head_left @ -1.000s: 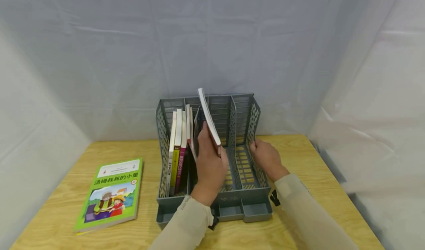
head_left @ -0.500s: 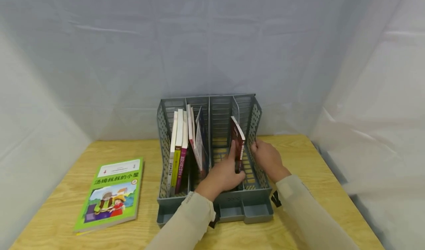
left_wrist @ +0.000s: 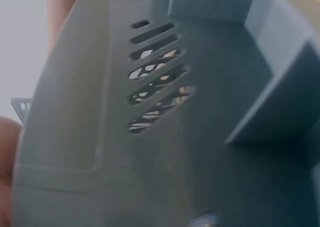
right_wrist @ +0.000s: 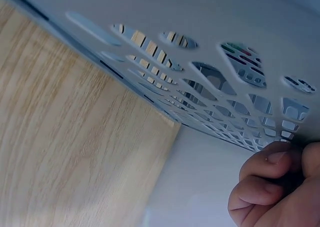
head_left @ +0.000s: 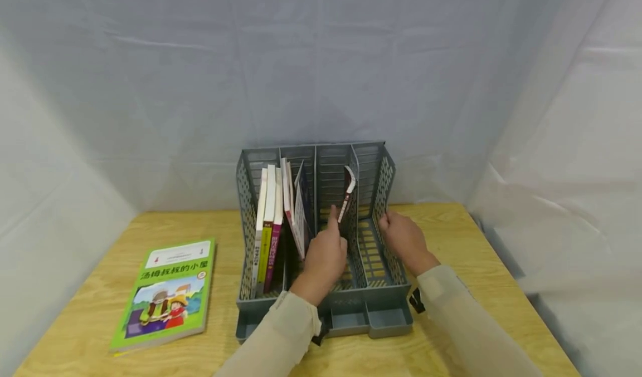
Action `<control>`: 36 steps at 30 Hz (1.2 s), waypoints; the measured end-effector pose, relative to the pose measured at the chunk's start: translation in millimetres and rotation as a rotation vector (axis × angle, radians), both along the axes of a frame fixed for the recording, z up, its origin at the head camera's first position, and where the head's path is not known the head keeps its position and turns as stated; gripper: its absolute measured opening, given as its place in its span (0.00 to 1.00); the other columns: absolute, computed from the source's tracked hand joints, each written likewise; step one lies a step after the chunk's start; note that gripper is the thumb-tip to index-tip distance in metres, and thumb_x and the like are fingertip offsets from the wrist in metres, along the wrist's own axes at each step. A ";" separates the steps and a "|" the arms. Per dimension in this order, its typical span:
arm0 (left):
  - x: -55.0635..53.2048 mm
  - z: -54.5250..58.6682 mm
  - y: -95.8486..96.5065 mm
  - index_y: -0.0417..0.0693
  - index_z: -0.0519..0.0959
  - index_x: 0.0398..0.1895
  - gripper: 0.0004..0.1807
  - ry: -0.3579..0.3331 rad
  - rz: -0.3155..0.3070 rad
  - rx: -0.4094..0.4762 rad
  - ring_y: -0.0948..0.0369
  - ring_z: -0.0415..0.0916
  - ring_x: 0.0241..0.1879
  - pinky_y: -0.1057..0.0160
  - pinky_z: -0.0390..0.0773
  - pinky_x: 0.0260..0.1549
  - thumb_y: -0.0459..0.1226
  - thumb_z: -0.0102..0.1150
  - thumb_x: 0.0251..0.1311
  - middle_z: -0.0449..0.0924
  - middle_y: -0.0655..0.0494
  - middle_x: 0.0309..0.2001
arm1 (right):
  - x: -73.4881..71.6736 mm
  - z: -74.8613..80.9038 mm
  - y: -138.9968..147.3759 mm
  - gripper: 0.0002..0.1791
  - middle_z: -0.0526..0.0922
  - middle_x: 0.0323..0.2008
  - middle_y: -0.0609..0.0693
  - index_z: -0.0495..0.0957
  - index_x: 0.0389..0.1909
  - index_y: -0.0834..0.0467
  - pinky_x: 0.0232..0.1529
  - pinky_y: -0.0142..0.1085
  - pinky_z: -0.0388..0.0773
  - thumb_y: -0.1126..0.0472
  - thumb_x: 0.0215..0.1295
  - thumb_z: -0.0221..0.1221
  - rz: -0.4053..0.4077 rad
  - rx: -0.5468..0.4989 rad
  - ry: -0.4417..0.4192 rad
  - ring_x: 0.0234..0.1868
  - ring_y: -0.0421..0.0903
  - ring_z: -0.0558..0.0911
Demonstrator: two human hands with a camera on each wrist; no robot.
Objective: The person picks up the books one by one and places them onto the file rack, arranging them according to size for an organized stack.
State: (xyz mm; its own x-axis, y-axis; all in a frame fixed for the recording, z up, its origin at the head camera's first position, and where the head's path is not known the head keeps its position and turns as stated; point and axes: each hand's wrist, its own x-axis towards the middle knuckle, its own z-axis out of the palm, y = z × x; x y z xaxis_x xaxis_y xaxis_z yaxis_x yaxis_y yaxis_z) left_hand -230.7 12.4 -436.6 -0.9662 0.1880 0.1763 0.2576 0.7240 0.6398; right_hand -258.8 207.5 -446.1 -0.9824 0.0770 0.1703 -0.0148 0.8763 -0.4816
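My left hand (head_left: 325,257) reaches into the third compartment of a grey plastic book rack (head_left: 348,295). Between its index finger and thumb it pinches a thin dark red book (head_left: 346,196), which stands upright and bends a little at the top. The hand hides the book's lower part. In the left wrist view the rack's slotted front fills most of the picture, with a bit of fingers (left_wrist: 7,152) at the left edge. My right hand (head_left: 405,242) grips the rack's right side wall; its curled fingers (right_wrist: 260,184) appear in the right wrist view.
Three books (head_left: 270,229) stand in the leftmost compartment. Several thinner ones (head_left: 297,207) lean in the second. A green-covered picture book (head_left: 163,293) lies flat on the wooden table (head_left: 446,332) to the left. White sheeting (head_left: 321,59) hangs behind and at both sides.
My left hand has carried the dark red book down into the rack, first toward the right divider, then back left and further in. My right hand has stayed on the side wall.
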 end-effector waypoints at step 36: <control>49.3 19.5 -17.7 0.50 0.64 0.78 0.30 0.157 -0.230 0.023 0.63 0.81 0.34 0.62 0.77 0.32 0.36 0.53 0.75 0.76 0.53 0.68 | -1.3 2.6 -0.9 0.20 0.67 0.19 0.51 0.64 0.26 0.54 0.25 0.40 0.61 0.53 0.81 0.38 0.001 0.008 -0.009 0.19 0.48 0.65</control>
